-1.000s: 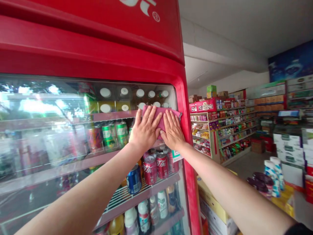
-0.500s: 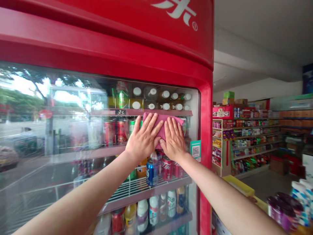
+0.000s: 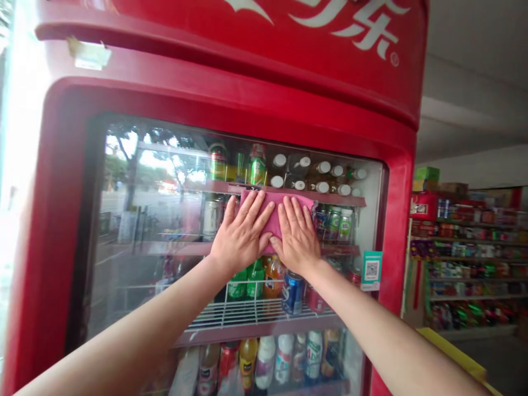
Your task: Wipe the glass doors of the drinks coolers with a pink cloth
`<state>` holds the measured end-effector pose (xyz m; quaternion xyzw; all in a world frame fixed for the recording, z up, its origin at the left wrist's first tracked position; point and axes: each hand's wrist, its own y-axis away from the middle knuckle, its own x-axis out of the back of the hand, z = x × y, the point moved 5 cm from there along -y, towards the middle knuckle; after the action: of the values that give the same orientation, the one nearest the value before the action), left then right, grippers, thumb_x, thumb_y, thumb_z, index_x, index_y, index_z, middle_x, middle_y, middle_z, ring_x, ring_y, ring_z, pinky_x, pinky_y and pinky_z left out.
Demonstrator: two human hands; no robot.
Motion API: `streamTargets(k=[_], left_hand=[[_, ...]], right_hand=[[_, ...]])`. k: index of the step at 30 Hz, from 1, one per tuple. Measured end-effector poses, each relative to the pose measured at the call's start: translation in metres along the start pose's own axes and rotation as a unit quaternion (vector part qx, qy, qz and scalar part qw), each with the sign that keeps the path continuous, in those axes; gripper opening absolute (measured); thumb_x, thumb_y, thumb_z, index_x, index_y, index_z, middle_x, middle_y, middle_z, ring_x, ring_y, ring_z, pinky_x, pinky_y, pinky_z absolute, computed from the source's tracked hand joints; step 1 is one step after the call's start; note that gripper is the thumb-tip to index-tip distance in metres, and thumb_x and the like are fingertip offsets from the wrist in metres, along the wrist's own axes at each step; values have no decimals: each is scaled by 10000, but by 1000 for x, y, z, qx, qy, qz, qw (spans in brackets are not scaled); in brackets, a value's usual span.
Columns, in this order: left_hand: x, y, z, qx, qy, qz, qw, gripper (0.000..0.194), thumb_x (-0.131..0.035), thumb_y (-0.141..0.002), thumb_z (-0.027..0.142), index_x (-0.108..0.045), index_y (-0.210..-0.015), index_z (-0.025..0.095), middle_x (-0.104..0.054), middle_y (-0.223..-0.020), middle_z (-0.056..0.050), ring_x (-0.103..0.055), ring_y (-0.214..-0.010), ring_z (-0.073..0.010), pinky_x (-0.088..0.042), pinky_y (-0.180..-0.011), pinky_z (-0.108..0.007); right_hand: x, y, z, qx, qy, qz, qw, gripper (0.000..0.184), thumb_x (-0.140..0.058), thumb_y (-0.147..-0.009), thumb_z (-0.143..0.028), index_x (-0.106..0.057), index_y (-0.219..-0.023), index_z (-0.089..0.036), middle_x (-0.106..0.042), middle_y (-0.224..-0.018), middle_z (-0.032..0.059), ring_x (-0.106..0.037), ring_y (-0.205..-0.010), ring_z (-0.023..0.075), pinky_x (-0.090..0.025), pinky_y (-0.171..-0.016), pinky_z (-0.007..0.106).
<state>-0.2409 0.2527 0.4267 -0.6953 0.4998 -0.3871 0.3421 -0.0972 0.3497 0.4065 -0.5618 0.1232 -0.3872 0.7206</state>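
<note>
A pink cloth [image 3: 272, 212] lies flat against the glass door [image 3: 144, 231] of a red drinks fridge. My left hand [image 3: 243, 228] presses on the cloth's left part, palm down with fingers spread. Beside it, my right hand [image 3: 297, 234] rests flat on the right part, fingers stretched out, and the thumbs nearly meet. Both hands are open and pin the cloth to the glass rather than grip it. Behind the glass, just below the hands, a blue can [image 3: 292, 292] and an orange bottle [image 3: 274, 276] stand on a wire shelf.
The red frame [image 3: 402, 220] surrounds the glass, with a green QR-code sticker [image 3: 372, 269] near its right edge. Bottles [image 3: 284, 357] line the lower shelf inside. Stocked store shelves [image 3: 474, 258] stand to the right, and a yellow box [image 3: 451, 352] sits low there.
Both hands and the cloth have slid leftward across the glass, from near the right frame toward the door's middle. The view has turned left with them, showing the fridge's left edge.
</note>
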Motion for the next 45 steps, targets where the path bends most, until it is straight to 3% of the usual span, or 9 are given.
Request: streamTargets(k=[10, 18, 24, 27, 35, 45], left_hand=[[28, 31, -65, 35, -31, -10, 999, 809, -502, -1118, 535, -199, -1811, 247, -189, -1887, -127, -223, -1768, -327, -73, -1455, -615], [60, 76, -134, 79, -64, -22, 995, 788, -466, -1130, 525, -172, -1815, 268, -192, -1889, -133, -214, -1769, -329, -64, -1448, -638], [81, 111, -171, 108, -91, -30, 990, 818, -490, -1123, 518, -144, -1818, 259, -210, -1879, -170, -233, -1760, -358, -89, -1437, -681], [93, 128, -185, 118, -108, -35, 986, 844, -522, -1113, 499, -125, -1821, 268, -203, -1877, -176, -244, -1754, -369, -128, -1435, -681], [124, 156, -190, 94, -105, -67, 988, 858, -520, -1102, 378, -67, -1825, 287, -242, -1863, -162, -299, -1727, -397, -167, -1428, -708], [107, 179, -162, 194, -5, -93, 976, 837, -434, -1074, 527, 24, -1774, 522, 100, -1883, 113, -87, -1780, -371, -32, -1448, -690]], right_hand=[[-11, -54, -61, 36, -40, -5, 999, 1025, -525, -1144, -545, 187, -1797, -204, -18, -1904, 126, -62, -1786, 367, -138, -1456, 690], [-29, -106, -140, 61, -76, -43, 994, 907, -533, -1139, -552, -174, -1811, -60, -71, -1905, 172, -49, -1791, 363, -38, -1476, 624], [-42, -129, -194, 97, -134, -22, 986, 939, -536, -1146, -490, -13, -1824, -104, -105, -1899, 172, -56, -1792, 343, -48, -1465, 661], [-51, -138, -218, 114, -148, -20, 982, 954, -564, -1134, -474, -13, -1826, -117, -119, -1897, 165, -55, -1792, 340, -38, -1463, 666], [-60, -137, -266, 110, -148, -57, 981, 885, -589, -1116, -499, -218, -1800, -77, -108, -1895, 152, -27, -1792, 316, 19, -1464, 613], [-50, -98, -262, 133, -28, -82, 987, 841, -436, -1163, -587, -230, -1803, -82, -90, -1902, 129, -98, -1790, 294, 12, -1479, 510]])
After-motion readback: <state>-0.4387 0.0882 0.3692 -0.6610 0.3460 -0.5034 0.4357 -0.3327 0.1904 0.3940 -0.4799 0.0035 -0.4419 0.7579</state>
